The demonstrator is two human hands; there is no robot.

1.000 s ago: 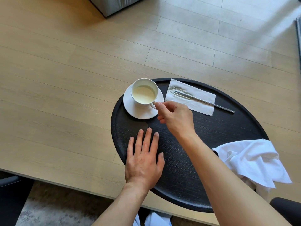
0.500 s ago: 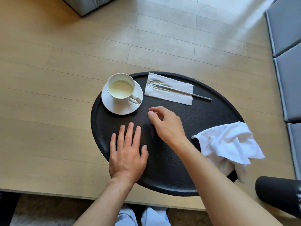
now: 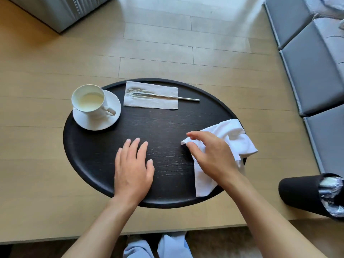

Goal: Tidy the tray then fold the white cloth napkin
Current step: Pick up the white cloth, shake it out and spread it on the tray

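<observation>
A round black tray (image 3: pixel 93 157) lies on a light wooden table. At its far left a white cup (image 3: pixel 89 101) of pale liquid stands on a white saucer (image 3: pixel 98 123). A fork (image 3: pixel 167 97) rests on a folded paper napkin (image 3: pixel 150 97) at the far edge. A crumpled white cloth napkin (image 3: pixel 236 138) lies on the tray's right side, spilling over the rim. My left hand (image 3: pixel 133 170) rests flat on the tray, fingers apart. My right hand (image 3: pixel 210 157) hovers over the cloth with fingers spread, its fingertips at the cloth's left corner.
A black cylindrical holder (image 3: pixel 307 194) with wrapped items lies on the table at the right. Grey cushions (image 3: pixel 316 62) line the far right. A grey furniture corner (image 3: pixel 55 12) sits at the top left. The table's near edge (image 3: pixel 167 231) runs just in front of the tray.
My right hand let go of the cup handle, drew back across the tray and moved right onto the white cloth. The left hand stayed flat on the tray. The view shifted right.
</observation>
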